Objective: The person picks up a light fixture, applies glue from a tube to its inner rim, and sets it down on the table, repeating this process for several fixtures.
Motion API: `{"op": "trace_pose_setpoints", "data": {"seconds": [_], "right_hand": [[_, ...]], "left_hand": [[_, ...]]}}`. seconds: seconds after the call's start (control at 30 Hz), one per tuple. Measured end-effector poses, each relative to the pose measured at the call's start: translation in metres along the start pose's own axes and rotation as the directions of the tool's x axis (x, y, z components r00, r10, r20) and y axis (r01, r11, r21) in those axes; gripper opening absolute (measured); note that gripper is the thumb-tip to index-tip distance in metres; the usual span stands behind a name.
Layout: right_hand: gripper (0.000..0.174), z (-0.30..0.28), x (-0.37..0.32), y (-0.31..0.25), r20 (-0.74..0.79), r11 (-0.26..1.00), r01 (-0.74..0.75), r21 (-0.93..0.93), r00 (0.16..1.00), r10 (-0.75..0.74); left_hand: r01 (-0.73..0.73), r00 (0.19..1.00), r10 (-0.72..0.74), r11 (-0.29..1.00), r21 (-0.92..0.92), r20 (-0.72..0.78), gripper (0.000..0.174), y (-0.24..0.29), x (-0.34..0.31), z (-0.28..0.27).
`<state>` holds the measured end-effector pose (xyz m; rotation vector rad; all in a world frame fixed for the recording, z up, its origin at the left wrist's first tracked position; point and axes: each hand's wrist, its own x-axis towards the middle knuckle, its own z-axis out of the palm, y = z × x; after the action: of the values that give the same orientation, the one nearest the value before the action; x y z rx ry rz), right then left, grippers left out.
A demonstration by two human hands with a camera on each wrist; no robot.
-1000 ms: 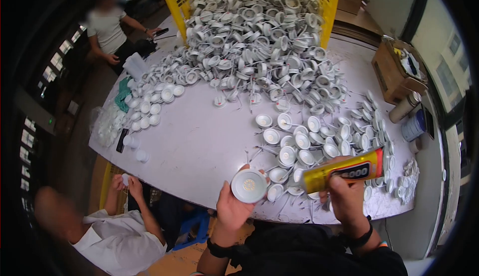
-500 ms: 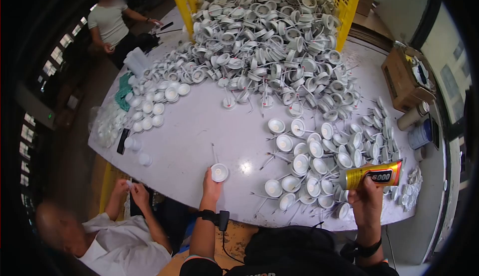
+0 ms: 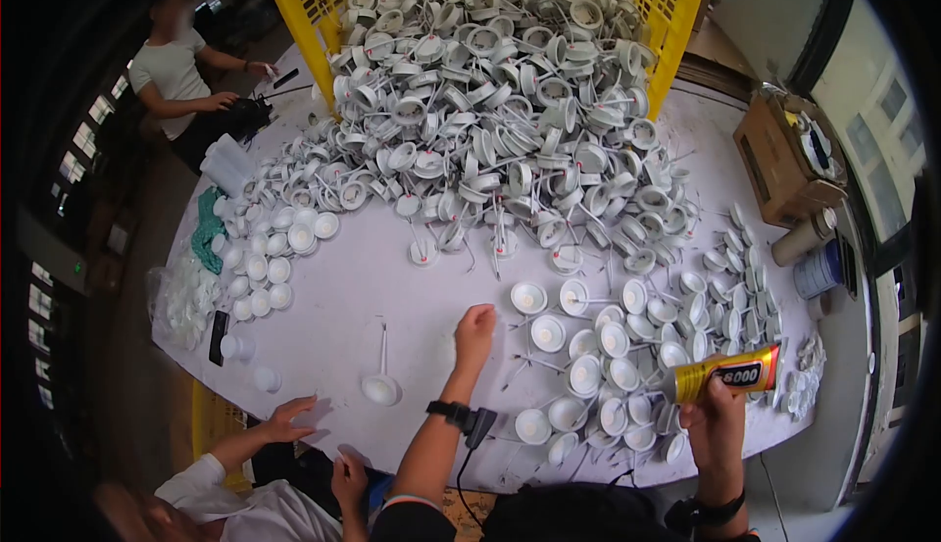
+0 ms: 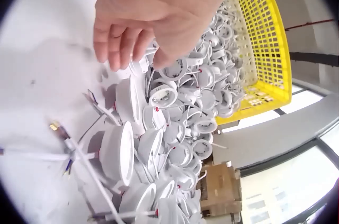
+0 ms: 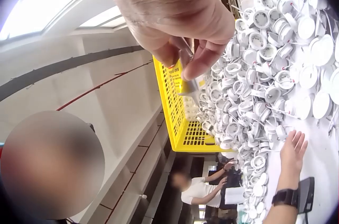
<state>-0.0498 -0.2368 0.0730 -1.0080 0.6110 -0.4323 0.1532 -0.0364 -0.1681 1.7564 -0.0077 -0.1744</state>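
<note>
My left hand (image 3: 474,338) hovers over the table just left of the white round lamps (image 3: 584,375), holding nothing. In the left wrist view that hand (image 4: 151,20) has loosely bent fingers above the nearest lamps (image 4: 117,152). A single lamp (image 3: 380,390) lies face up on the table to its left, its cable pointing away from me. My right hand (image 3: 718,429) grips a yellow glue tube (image 3: 730,375) above the right-hand lamps. The right wrist view has the thumb and fingers of that hand (image 5: 177,15) pinching the tube (image 5: 181,82), mostly hidden by the hand.
A yellow crate (image 3: 676,23) spills a large heap of white rings (image 3: 490,101) across the back. White cups (image 3: 279,270) and a black object (image 3: 219,337) are at left. A cardboard box (image 3: 779,165) stands at right. One person sits front left; another (image 3: 176,76) is back left.
The lamp left my left hand and lies on the table; that hand has moved right, towards the other lamps. The right hand keeps hold of the tube. The seated person's hands have moved apart.
</note>
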Motion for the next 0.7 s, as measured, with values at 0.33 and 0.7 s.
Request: {"op": "trace_pose_setpoints", "data": {"seconds": [0.33, 0.7], "right_hand": [[0.024, -0.028, 0.025, 0.009, -0.076, 0.999, -0.049, 0.000, 0.996, 0.048], [0.022, -0.028, 0.018, 0.003, 0.088, 1.000, 0.002, -0.015, 0.996, -0.001]], "left_hand": [[-0.098, 0.900, -0.264, 0.652, 0.752, 0.347, 0.047, 0.023, 0.075, 0.060], [-0.135, 0.873, -0.208, 0.766, 0.629, 0.441, 0.030, -0.027, 0.100, 0.050]]}}
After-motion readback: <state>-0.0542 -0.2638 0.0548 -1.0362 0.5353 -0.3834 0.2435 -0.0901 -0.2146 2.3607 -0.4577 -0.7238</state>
